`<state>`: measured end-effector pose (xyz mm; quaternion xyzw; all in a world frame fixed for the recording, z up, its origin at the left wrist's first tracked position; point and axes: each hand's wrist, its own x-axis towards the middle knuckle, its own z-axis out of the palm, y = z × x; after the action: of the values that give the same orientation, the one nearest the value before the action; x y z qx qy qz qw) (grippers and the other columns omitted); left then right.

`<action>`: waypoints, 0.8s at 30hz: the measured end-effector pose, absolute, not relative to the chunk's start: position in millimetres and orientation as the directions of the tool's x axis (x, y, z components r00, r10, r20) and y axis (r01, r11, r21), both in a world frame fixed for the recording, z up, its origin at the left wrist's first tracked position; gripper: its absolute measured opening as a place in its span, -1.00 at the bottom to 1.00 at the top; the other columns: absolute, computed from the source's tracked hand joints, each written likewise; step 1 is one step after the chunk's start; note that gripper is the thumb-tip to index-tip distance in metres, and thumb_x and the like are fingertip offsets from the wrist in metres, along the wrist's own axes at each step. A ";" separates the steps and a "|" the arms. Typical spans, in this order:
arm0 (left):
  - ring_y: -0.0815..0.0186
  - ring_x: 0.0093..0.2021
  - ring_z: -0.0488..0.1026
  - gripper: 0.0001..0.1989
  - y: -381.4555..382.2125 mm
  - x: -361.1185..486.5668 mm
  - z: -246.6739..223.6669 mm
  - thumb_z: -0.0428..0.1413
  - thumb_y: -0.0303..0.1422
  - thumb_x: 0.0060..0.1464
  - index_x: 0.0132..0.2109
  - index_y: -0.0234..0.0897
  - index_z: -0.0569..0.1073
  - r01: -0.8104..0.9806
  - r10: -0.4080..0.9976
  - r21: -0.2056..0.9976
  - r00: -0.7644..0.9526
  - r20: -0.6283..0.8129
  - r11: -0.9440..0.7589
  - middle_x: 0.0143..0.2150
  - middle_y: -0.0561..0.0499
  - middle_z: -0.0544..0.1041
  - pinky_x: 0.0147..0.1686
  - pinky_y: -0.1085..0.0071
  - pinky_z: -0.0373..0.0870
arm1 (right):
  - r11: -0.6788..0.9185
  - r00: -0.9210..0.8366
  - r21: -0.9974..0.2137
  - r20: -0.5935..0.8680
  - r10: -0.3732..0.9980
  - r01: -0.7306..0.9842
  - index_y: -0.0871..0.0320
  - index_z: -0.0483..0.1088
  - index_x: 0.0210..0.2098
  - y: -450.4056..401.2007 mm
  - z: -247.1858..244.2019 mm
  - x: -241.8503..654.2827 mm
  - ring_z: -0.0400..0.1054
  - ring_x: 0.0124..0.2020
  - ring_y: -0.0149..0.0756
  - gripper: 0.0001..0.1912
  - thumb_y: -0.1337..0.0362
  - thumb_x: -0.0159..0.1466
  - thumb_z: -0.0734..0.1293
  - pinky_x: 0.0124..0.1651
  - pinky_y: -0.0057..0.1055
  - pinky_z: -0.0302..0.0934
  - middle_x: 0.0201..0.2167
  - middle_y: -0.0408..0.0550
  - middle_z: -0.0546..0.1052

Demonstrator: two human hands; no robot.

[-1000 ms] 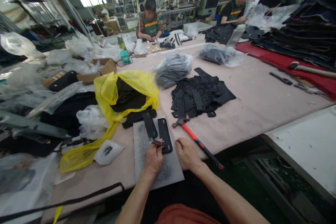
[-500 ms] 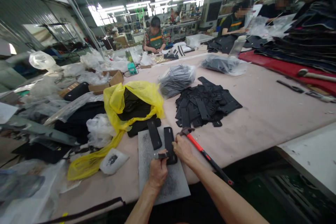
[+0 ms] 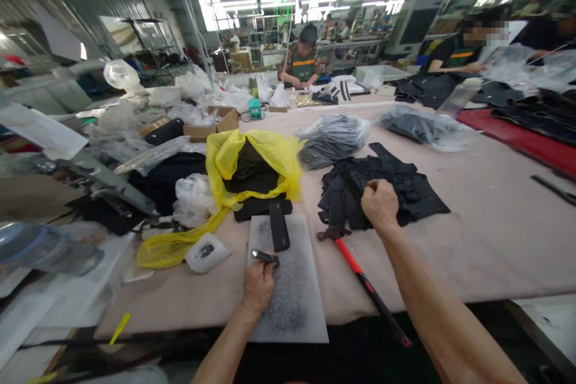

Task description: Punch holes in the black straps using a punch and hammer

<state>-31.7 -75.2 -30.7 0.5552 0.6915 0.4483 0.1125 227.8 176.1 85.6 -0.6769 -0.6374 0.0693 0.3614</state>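
My left hand [image 3: 258,285] is closed around a metal punch [image 3: 265,257], held over the white board [image 3: 301,288], whose surface is speckled with dark marks. At the top of that board lies a black strip [image 3: 279,227], partly off its edge. Out over the heap of black pieces [image 3: 411,189], my right hand [image 3: 381,204] has its fingers pinched together on another black strip [image 3: 353,192], which blends into the pile. A hammer [image 3: 355,267] with a red and black handle rests between board and right forearm, its head close to the heap.
A yellow plastic bag [image 3: 220,162] with dark pieces stands behind the board. Clear bags of dark pieces [image 3: 333,141] lie farther back. Crumpled plastic [image 3: 195,198] and a cardboard box [image 3: 211,126] fill the left side. A person [image 3: 303,63] sits across the table; others are at right.
My right hand has moved from the board up to the heap, and the strip it touched has left the board. My left hand keeps the punch over the board. The view has swung left.
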 end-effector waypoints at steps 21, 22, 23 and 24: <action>0.16 -0.11 0.57 -0.76 -75.1 -30.3 -31.8 0.00 -0.45 0.17 -0.07 -0.24 0.50 0.699 0.884 0.715 -0.315 0.347 -0.032 -0.15 -0.09 0.62 -0.08 0.24 0.54 | 0.200 -0.269 -0.343 -0.168 0.948 0.918 0.25 0.24 0.01 68.4 42.5 59.9 0.43 -0.08 0.00 -0.47 0.09 0.15 0.38 -0.10 -0.23 0.24 -0.12 0.20 0.47; 0.16 -0.10 0.57 -0.76 -75.3 -30.3 -30.7 0.00 -0.44 0.17 -0.07 -0.24 0.50 0.690 0.885 0.723 -0.320 0.337 -0.025 -0.14 -0.08 0.62 -0.08 0.24 0.54 | 0.190 -0.258 -0.342 -0.168 0.951 0.920 0.24 0.25 0.02 67.6 41.7 68.2 0.43 -0.07 0.00 -0.47 0.09 0.15 0.37 -0.10 -0.24 0.24 -0.09 0.19 0.46; 0.16 -0.09 0.57 -0.76 -75.4 -30.2 -29.9 0.01 -0.44 0.17 -0.07 -0.24 0.50 0.683 0.886 0.730 -0.326 0.330 -0.020 -0.13 -0.08 0.62 -0.07 0.23 0.53 | 0.181 -0.247 -0.339 -0.163 0.955 0.923 0.23 0.25 0.04 65.6 40.3 77.7 0.42 -0.06 0.00 -0.46 0.09 0.15 0.37 -0.10 -0.24 0.24 -0.06 0.19 0.44; 0.16 -0.08 0.57 -0.77 -75.4 -30.1 -29.5 0.01 -0.44 0.17 -0.07 -0.24 0.50 0.677 0.885 0.736 -0.330 0.328 -0.020 -0.13 -0.07 0.62 -0.05 0.23 0.53 | 0.170 -0.233 -0.336 -0.156 0.960 0.927 0.21 0.25 0.07 62.1 38.3 88.0 0.41 -0.05 0.00 -0.43 0.08 0.15 0.37 -0.09 -0.24 0.24 -0.03 0.18 0.42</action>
<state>-30.1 -75.4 -29.5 0.5663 0.6897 0.4350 0.1195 88.0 62.1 38.3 -0.6177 -0.7635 0.1828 0.0456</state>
